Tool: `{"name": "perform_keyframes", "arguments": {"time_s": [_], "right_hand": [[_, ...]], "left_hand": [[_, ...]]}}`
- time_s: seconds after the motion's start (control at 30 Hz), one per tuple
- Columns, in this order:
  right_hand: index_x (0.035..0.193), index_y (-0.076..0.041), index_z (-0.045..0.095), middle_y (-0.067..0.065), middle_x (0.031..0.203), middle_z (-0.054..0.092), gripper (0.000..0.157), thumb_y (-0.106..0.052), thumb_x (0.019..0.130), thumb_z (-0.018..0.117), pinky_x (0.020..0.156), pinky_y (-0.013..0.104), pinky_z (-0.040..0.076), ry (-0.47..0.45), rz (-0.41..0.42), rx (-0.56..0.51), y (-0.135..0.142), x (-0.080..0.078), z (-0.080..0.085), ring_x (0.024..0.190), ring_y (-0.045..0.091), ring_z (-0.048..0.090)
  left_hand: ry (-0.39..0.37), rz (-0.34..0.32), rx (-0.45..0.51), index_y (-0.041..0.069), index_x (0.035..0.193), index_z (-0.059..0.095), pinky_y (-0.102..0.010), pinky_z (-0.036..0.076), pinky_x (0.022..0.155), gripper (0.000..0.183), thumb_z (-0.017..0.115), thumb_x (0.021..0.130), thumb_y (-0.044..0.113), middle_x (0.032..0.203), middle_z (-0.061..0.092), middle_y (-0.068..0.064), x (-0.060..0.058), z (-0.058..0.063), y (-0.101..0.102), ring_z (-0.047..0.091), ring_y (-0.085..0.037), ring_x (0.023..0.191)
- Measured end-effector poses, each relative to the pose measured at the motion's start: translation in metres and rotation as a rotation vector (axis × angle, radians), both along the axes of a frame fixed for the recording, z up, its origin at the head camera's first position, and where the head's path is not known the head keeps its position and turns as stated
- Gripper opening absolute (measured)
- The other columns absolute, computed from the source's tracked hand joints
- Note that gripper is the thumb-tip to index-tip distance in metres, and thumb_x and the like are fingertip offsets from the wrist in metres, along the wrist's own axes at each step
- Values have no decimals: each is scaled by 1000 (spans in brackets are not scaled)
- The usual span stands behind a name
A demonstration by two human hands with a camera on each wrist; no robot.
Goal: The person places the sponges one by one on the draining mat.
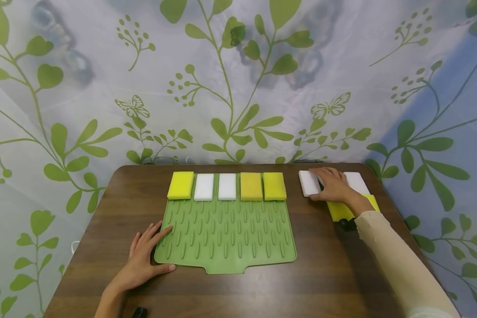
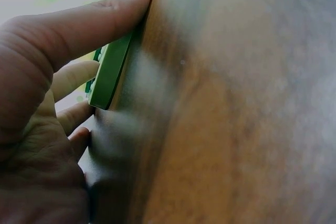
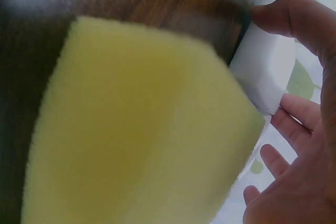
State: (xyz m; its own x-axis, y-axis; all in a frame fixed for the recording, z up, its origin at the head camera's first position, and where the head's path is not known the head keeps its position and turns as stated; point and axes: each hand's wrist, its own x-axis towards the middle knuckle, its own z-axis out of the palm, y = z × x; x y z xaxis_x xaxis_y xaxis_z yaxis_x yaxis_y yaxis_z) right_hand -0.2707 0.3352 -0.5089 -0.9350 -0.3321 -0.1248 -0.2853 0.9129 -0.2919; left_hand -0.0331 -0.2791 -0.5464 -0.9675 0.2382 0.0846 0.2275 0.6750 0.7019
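Observation:
A green ribbed mat [image 1: 226, 229] lies on the table, with a row of sponges along its back edge: a bright yellow sponge [image 1: 180, 185], two white sponges [image 1: 204, 187], an orange-yellow sponge [image 1: 251, 186] and another yellow one. At the mat's front left corner rests my left hand [image 1: 141, 260], fingers spread, thumb and fingertips touching its edge. My right hand [image 1: 334, 185] pinches a white sponge [image 1: 309, 183] between thumb and fingers, right of the mat. In the right wrist view a large yellow sponge [image 3: 131, 124] lies in front of that white sponge [image 3: 265, 61].
Beneath and behind my right forearm are a yellow sponge [image 1: 339, 212] and another white sponge [image 1: 357, 182], with a small black object [image 1: 345, 224] beside them. Another black object [image 1: 140, 312] shows at the near edge. A leaf-patterned curtain [image 1: 238, 88] hangs behind the wooden table [image 1: 322, 274].

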Motion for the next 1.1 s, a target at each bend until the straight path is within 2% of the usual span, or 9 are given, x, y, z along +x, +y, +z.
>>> {"name": "perform_keyframes", "arguments": {"time_s": [0.27, 0.4, 0.7, 0.9, 1.1], "right_hand": [[167, -12, 38, 24, 167, 41, 102, -59, 88, 82, 116, 81, 18, 31, 1, -36, -6, 9, 1, 156, 52, 25], [166, -12, 40, 25, 165, 43, 98, -59, 90, 81, 114, 83, 19, 69, 8, -66, -12, 17, 2, 155, 54, 25], [164, -13, 40, 21, 161, 46, 94, -60, 93, 77, 110, 73, 24, 196, 40, -69, -28, 35, 6, 147, 48, 36], [165, -14, 41, 20, 161, 47, 95, -61, 91, 78, 111, 71, 26, 242, 43, -99, -38, 46, 9, 147, 46, 39], [164, -15, 42, 19, 159, 48, 95, -60, 90, 79, 117, 70, 25, 276, 82, -124, -56, 58, 15, 149, 44, 38]], "left_hand": [[23, -4, 0, 21, 164, 47, -75, -3, 125, 99, 96, 79, 36, 175, 28, -26, 0, -2, -1, 17, -62, 159], [21, -7, 5, 21, 164, 47, -73, -5, 126, 99, 96, 79, 35, 175, 27, -26, 1, -1, 0, 16, -62, 159], [8, -11, 10, 21, 164, 48, -73, -6, 126, 99, 96, 79, 36, 176, 27, -26, 1, 0, 0, 15, -61, 160], [3, -17, 10, 21, 164, 47, -73, -7, 126, 99, 96, 80, 37, 176, 26, -25, 1, -1, -1, 14, -60, 161], [3, -10, -5, 21, 164, 47, -76, -5, 124, 100, 96, 79, 38, 176, 27, -26, 0, -1, -1, 14, -60, 161]]}}
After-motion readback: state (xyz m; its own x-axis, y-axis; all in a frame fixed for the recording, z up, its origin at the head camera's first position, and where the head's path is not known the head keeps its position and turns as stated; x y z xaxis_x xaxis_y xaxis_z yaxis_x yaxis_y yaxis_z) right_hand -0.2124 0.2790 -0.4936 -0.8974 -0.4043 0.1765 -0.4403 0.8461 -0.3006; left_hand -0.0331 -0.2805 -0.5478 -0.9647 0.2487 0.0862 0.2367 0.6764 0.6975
